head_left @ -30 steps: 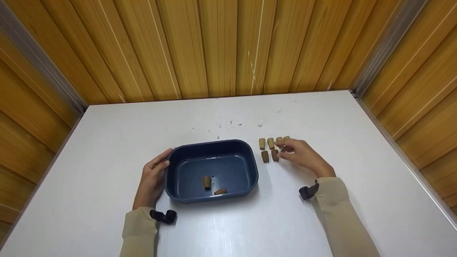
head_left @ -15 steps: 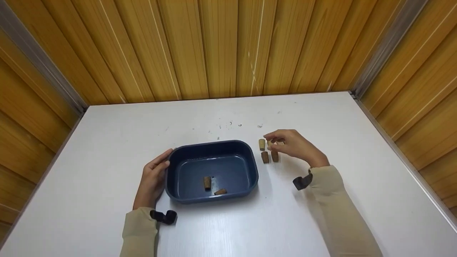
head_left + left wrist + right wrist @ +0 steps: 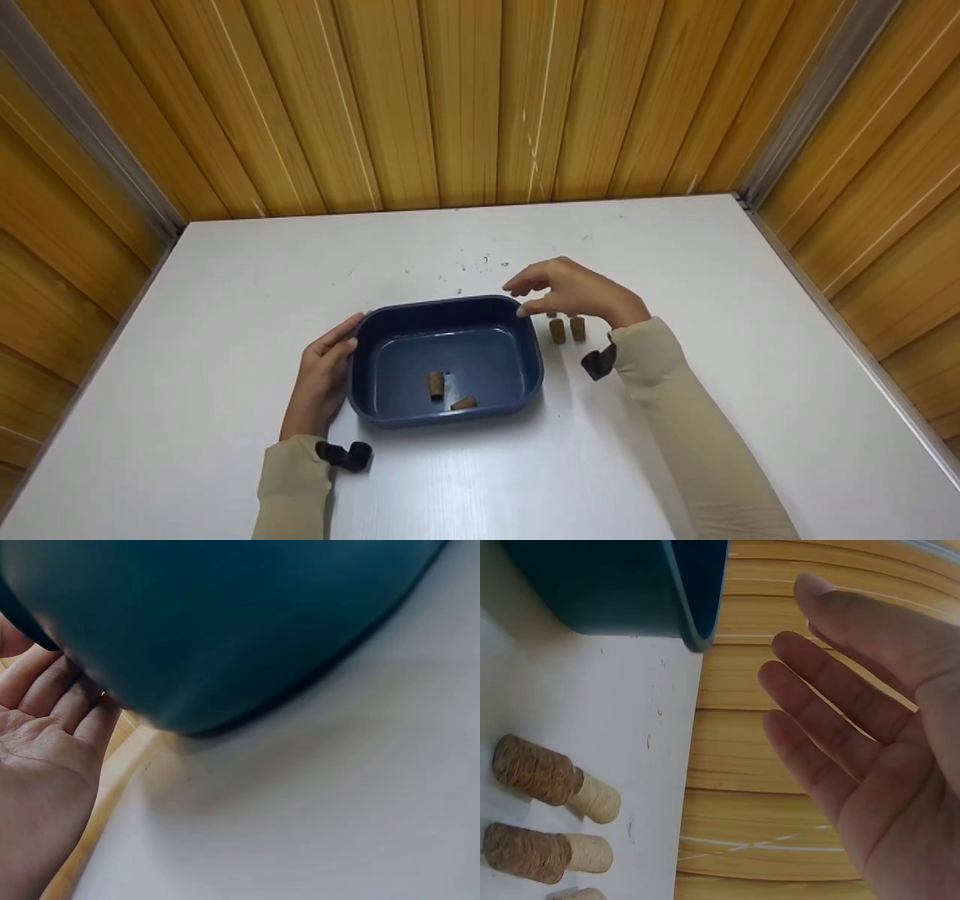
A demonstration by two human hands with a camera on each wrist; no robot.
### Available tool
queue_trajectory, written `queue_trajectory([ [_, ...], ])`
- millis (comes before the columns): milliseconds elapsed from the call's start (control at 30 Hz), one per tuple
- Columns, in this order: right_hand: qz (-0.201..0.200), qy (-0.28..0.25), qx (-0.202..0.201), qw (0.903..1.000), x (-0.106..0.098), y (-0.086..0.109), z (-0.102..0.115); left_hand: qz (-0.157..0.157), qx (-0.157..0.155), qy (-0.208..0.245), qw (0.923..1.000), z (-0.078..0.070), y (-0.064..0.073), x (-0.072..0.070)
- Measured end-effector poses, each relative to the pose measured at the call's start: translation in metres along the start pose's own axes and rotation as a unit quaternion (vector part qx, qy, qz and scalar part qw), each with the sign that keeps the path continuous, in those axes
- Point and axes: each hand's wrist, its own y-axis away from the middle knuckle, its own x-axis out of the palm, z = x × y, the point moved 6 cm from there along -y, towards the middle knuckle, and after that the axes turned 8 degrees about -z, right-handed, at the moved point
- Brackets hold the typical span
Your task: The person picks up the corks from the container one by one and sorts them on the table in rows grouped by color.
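Note:
A dark blue plastic tub [image 3: 442, 420] stands on the white table, with two brown cork stoppers [image 3: 436, 385] lying in its near part. At its left side my left hand [image 3: 322, 367] holds it, thumb at the rim and fingers against the outer wall [image 3: 210, 637]; the fingertips are hidden. My right hand [image 3: 574, 289] is over the tub's far right corner, fingers spread in a loose curve. Nothing lies between them in the right wrist view. Below this hand stand two brown corks [image 3: 567, 330]. Paler corks [image 3: 596, 799] are behind them, mostly covered by the hand in the head view.
The white table [image 3: 450, 487] has several small dark marks behind the tub. Wood-patterned panels [image 3: 465, 105] rise at the back and both sides. A black wrist camera [image 3: 598, 363] sits on the right sleeve, another [image 3: 346, 455] on the left.
My right hand has moved left from the rows of corks to the tub's far right corner. The left hand, the tub and the two corks in it have stayed put.

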Motion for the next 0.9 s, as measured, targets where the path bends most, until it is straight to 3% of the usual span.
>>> queue_trajectory([
  [267,0.074,-0.009,0.026,0.9969,0.023,-0.021,0.015,-0.001,0.002,0.004,1.0,0.0,0.0,0.001],
  [667,0.167,-0.019,-0.003,0.9858,0.072,-0.047,0.032,0.003,0.008,0.013,0.9999,0.0,-0.001,0.005],
  [900,0.196,-0.017,-0.007,0.9804,0.092,-0.054,0.037,0.012,0.01,0.023,0.9996,-0.002,0.0,0.007],
])
